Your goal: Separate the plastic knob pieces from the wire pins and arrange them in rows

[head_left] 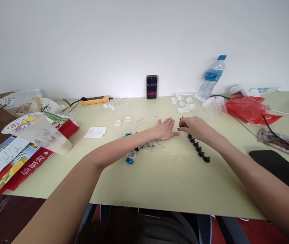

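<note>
My right hand (193,127) is on a string of black beads (198,148), dark against the pale yellow-green table (159,179), with little bright blue pieces (129,160) near my left hand (165,129). Far right, a crumpled red plastic bag (248,109) and a clear bottle (211,78) with blue cap and label. Far left, a yellow power strip (95,100); near left, a red box (29,159) with white characters.

A makeshift small-parts workbench in a plain office-like room.

A pale yellow-green laminate counter (159,176) stands against a bare white wall (108,40), strewn with small white plastic caps (183,104), a row of black knobbed parts (198,149), thin bent wire pieces (139,119), a yellow power strip (95,99), a clear plastic water bottle with a blue cap (211,78) and printed cardboard cartons (19,162).
</note>
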`<state>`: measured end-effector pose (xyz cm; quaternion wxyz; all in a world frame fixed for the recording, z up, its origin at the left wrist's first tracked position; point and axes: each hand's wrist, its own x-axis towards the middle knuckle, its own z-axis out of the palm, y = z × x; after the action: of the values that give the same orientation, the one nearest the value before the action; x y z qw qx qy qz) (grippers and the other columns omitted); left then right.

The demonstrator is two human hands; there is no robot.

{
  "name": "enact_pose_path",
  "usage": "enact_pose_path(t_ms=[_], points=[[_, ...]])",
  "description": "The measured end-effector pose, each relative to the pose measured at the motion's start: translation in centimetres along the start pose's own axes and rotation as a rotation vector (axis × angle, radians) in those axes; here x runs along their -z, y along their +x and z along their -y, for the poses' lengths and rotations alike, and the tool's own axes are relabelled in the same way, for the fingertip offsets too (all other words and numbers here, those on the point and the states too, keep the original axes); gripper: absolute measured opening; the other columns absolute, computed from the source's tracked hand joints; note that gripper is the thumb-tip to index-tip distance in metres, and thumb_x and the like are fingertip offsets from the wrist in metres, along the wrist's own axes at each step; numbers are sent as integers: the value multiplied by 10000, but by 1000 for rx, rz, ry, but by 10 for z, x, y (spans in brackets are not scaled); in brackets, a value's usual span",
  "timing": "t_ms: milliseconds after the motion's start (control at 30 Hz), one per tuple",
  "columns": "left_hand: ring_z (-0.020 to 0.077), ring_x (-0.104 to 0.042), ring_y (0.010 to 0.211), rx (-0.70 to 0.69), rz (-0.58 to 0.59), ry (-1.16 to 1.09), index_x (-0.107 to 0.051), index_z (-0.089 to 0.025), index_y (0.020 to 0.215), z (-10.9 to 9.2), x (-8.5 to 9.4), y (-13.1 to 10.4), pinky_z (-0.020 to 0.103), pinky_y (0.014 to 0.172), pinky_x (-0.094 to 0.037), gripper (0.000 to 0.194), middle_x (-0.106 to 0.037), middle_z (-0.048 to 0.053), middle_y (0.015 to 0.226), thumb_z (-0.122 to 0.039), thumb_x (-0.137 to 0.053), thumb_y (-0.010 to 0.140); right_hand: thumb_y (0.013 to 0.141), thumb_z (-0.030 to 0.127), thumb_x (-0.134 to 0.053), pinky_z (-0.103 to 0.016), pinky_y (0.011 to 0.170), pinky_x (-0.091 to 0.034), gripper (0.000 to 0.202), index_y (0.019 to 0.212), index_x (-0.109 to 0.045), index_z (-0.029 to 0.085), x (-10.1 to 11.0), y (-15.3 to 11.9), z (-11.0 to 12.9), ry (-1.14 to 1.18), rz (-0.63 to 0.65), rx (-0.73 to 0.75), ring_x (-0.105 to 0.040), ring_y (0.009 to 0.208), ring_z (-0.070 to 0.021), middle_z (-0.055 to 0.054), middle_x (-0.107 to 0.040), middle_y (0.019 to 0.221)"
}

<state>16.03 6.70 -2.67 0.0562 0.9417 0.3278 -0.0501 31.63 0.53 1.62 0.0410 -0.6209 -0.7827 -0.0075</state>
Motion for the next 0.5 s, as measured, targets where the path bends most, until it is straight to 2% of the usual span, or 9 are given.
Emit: enact_pose_path(t_ms=[67, 233, 333, 400, 500], points=[[250, -51, 1441, 21, 13, 6, -46, -30, 1474, 5, -1, -5, 499, 1150, -114, 827, -46, 154, 1548, -617, -110, 895, 847, 184, -482, -269, 573, -333, 99, 795, -566, 176, -7, -2, 5, -60, -4, 28, -579, 706, -189, -61, -641, 794], [276, -70, 1436, 112, 59, 22, -55, 17, 1463, 21, 7, -34, 437, 1162, -102, 903, -43, 187, 1541, -655, -193, 876, 845, 102, -444, -279, 552, -267, 120, 853, -557, 141, -20, 3, 13, -180, 22, 101, -523, 628, -183, -107, -601, 840], [297, -165, 1416, 106, 86, -17, -130, 12, 1456, 30, 18, -47, 434, 1143, -164, 904, -119, 212, 1528, -663, -244, 866, 828, 58, -427, -279, 554, -260, 163, 876, -566, 128, -19, 17, 11, -226, 44, 125, -523, 636, -186, -117, -595, 853], [292, -268, 1382, 74, 38, -66, -180, -26, 1451, 37, 28, -57, 403, 1104, -256, 825, -177, 206, 1520, -623, -255, 887, 806, 21, -426, -278, 559, -265, 195, 876, -578, 122, -13, 26, 12, -250, 57, 135, -538, 658, -193, -121, -599, 846], [265, -374, 1323, 65, -120, -97, -229, -108, 1445, 53, 46, -78, 354, 1029, -349, 651, -299, 165, 1489, -490, -316, 926, 788, 11, -463, -282, 557, -270, 179, 881, -593, 92, -1, 36, 24, -276, 57, 127, -567, 695, -220, -154, -604, 845]])
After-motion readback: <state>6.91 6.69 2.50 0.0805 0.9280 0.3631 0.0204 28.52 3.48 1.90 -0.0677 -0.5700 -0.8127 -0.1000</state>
